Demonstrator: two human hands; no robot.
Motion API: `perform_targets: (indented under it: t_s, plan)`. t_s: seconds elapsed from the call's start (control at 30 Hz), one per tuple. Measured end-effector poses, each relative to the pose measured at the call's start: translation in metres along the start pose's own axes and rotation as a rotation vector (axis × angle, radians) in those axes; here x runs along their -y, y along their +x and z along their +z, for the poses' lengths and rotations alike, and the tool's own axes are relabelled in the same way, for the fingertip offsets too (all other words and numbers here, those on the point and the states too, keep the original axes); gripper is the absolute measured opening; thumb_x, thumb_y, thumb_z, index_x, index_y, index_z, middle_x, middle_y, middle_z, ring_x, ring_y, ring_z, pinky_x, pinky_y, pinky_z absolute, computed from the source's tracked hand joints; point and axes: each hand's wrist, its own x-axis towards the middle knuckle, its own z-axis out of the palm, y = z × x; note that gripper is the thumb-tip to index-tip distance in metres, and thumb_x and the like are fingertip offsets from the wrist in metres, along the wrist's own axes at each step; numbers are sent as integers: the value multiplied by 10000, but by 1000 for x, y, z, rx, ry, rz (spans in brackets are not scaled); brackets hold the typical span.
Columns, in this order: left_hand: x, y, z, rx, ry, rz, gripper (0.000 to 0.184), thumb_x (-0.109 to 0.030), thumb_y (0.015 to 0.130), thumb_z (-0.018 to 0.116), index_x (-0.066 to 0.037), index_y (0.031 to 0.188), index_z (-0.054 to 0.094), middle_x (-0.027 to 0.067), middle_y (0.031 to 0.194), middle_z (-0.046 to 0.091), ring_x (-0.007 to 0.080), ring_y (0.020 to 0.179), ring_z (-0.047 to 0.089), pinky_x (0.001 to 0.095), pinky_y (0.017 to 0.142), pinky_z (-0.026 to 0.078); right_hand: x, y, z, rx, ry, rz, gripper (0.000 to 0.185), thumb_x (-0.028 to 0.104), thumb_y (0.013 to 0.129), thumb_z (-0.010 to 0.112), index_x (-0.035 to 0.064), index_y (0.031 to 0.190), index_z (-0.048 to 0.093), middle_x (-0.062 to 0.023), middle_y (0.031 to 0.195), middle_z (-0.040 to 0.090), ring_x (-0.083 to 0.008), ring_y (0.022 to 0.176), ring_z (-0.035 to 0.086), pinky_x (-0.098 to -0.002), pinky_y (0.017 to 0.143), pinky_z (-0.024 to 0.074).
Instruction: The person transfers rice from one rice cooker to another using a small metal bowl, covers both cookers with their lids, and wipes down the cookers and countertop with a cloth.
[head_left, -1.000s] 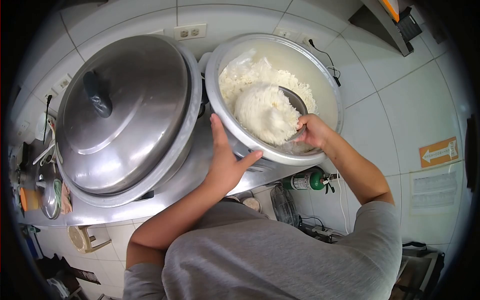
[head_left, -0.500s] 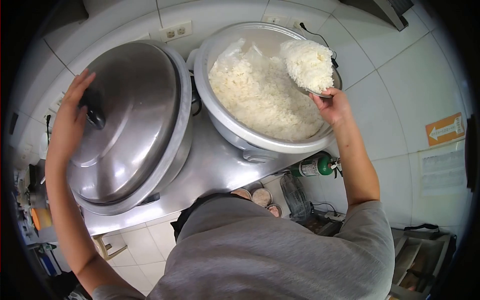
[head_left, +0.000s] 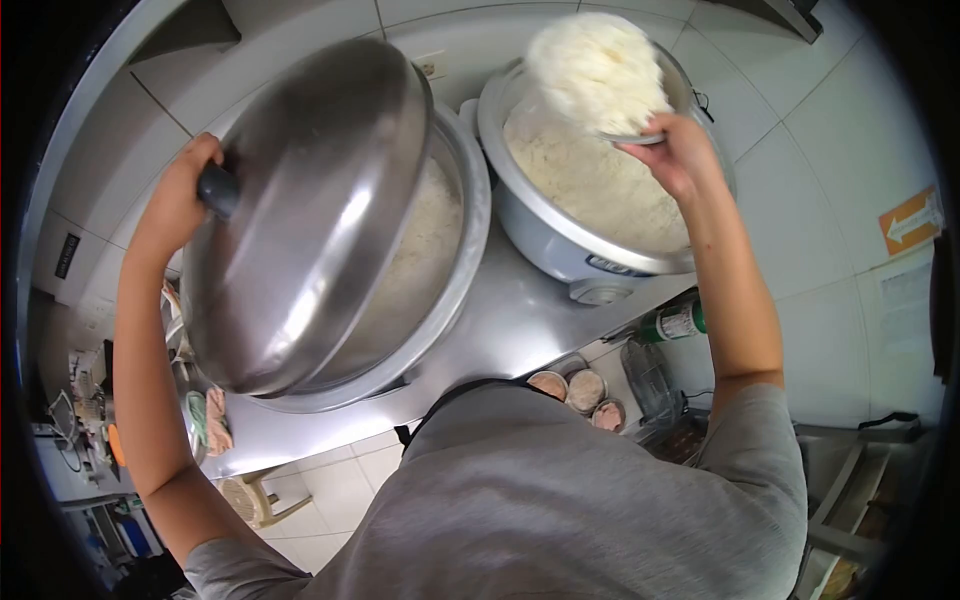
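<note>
My left hand (head_left: pixel 183 195) is closed on the dark handle of a big metal lid (head_left: pixel 310 210), which is tilted up off the left cooker (head_left: pixel 465 235). Pale contents show inside that cooker under the lid's right side. In my right hand (head_left: pixel 680 150) is a metal bowl (head_left: pixel 628 138) heaped with white rice (head_left: pixel 595 70), held above the far side of the right cooker (head_left: pixel 560 222). More rice (head_left: pixel 610 185) lies in that cooker.
Both cookers stand on a steel table (head_left: pixel 510 305). Below it are several round containers (head_left: pixel 586 388), a green cylinder (head_left: pixel 680 320) and a beige stool (head_left: pixel 258 500). Cloths (head_left: pixel 216 420) lie at the table's left end. A shelf bracket (head_left: pixel 185 35) juts out above.
My left hand has gone from beside the right cooker to the lid's handle and raised the lid. My right hand has lifted the heaped bowl out of the right cooker.
</note>
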Motion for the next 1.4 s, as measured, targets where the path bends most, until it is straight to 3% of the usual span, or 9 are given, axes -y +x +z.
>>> perform_targets:
  t_s: [0.1, 0.2, 0.3, 0.4, 0.5, 0.6, 0.67, 0.87, 1.4]
  plan:
    - [34, -8, -23, -76, -79, 22, 260, 133, 679, 435, -27, 878, 385, 123, 850, 460, 244, 842, 440, 239, 821, 345, -24, 11, 57, 150, -216, -169, 382, 12, 743, 520, -140, 1085, 446, -217, 992, 567, -304, 782, 610, -414, 591, 600]
    - [47, -14, -46, -73, -38, -45, 261, 138, 706, 461, -45, 870, 374, 92, 891, 492, 182, 878, 437, 229, 857, 335, -45, -7, 132, 144, -607, -412, 751, -55, 703, 485, 38, 1418, 274, -217, 912, 595, -233, 691, 621, -359, 483, 565]
    - [49, -20, -62, -74, -24, -66, 280, 151, 696, 458, -44, 881, 378, 99, 904, 504, 189, 898, 453, 237, 870, 341, -87, -4, 177, 181, -980, -1238, 693, -66, 733, 468, 81, 1394, 325, -259, 1006, 602, -355, 908, 616, -412, 752, 511]
    - [55, -24, -68, -98, -34, -3, 293, 163, 681, 440, -36, 888, 384, 113, 900, 502, 208, 910, 466, 244, 875, 345, -94, -28, 198, 358, -1058, -1037, 661, -61, 745, 466, 92, 1376, 343, -252, 1032, 599, -411, 1002, 554, -434, 867, 456]
    - [55, -25, -69, -83, -3, 13, 310, 175, 657, 419, -28, 890, 385, 132, 920, 503, 242, 925, 471, 246, 887, 342, -87, -3, 190, 161, -1102, -1178, 654, -47, 744, 482, 100, 1368, 350, -258, 1054, 590, -404, 950, 584, -439, 804, 484]
    - [53, -20, -63, -53, 41, 87, 340, 183, 616, 411, -17, 891, 394, 154, 929, 498, 300, 950, 481, 252, 882, 347, -56, 7, 160, -1, -1106, -693, 588, 17, 780, 508, 79, 1343, 350, -230, 1130, 581, -427, 871, 623, -447, 767, 510]
    - [41, -16, -53, -39, 42, 150, 351, 181, 595, 418, -9, 890, 403, 160, 921, 490, 332, 949, 477, 266, 866, 357, -42, 5, 130, -23, -445, -295, 620, -24, 744, 511, -26, 1331, 311, -203, 1054, 589, -383, 869, 642, -401, 645, 595]
    - [5, -5, 2, 61, 143, 249, 233, 122, 657, 479, -5, 852, 489, 162, 915, 520, 362, 938, 498, 396, 814, 414, -13, 6, 17, -45, -10, -179, 263, -68, 758, 437, -205, 983, 437, -283, 1057, 501, -379, 915, 599, -407, 750, 609]
    - [-30, 6, 51, 118, 154, 217, 233, 132, 643, 496, -4, 830, 459, 147, 915, 481, 356, 943, 465, 396, 846, 396, 17, 60, -131, -151, -115, -192, 247, -59, 776, 424, -211, 969, 451, -267, 995, 545, -344, 806, 635, -347, 672, 621]
